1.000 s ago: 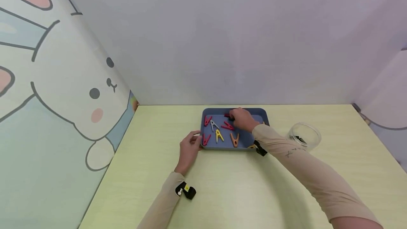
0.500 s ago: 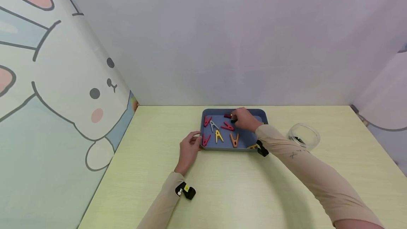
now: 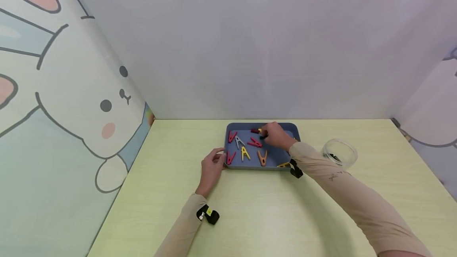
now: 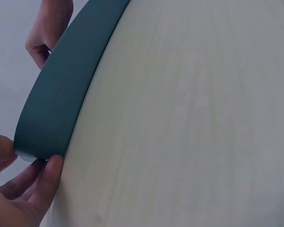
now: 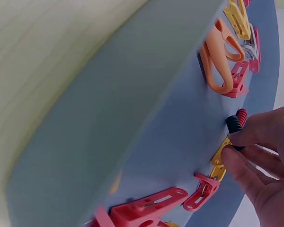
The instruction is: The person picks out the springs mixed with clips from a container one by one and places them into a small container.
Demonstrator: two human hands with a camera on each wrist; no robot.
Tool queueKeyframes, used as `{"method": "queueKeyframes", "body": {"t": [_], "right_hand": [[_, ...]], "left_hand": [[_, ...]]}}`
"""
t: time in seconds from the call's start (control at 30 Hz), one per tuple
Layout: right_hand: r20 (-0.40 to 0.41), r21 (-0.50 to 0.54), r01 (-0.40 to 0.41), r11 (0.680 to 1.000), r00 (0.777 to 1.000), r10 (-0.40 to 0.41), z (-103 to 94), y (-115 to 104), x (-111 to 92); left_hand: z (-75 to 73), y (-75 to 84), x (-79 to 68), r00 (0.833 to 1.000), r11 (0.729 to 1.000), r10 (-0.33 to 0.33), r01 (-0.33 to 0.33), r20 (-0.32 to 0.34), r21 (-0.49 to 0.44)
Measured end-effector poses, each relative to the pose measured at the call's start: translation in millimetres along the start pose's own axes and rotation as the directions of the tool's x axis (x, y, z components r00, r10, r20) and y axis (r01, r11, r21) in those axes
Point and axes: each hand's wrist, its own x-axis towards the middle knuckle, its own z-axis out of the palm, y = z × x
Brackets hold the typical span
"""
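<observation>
A blue-grey tray holds several plastic spring clamps, among them an orange one, a grey one and a yellow one. The left hand grips the tray's near left corner; in the left wrist view its thumb and fingers meet the tray's end wall. Inside the tray, the right hand pinches a small dark ribbed cylinder between thumb and fingers. Just beyond it a red ribbed piece lies close to the hand. A yellow clamp is partly hidden below the fingertips.
To the tray's right stands a clear round container with a few dark ribbed pieces in it. The pale wooden table ends at a wall behind the tray. The right forearm reaches across in front of the container.
The right hand has shifted slightly right, still holding the dark ribbed cylinder, and shows a little more of the red piece at the tray's back. The left hand stays at the corner.
</observation>
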Motion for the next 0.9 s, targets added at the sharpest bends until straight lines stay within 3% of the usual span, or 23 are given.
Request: {"method": "queueKeyframes", "body": {"t": [0.3,0.9], "right_hand": [[-0.049,0.064,0.026,0.998,0.999,-0.022,-2.5,3,-7],[-0.103,0.061,0.007,0.998,0.995,-0.001,-9.9,8,-21]], "left_hand": [[-4.7,35.2,-11.8,0.999,1.000,0.023,-0.022,0.023,-0.020],[-5.1,37.4,-13.2,1.000,1.000,0.003,-0.002,0.023,-0.027]]}}
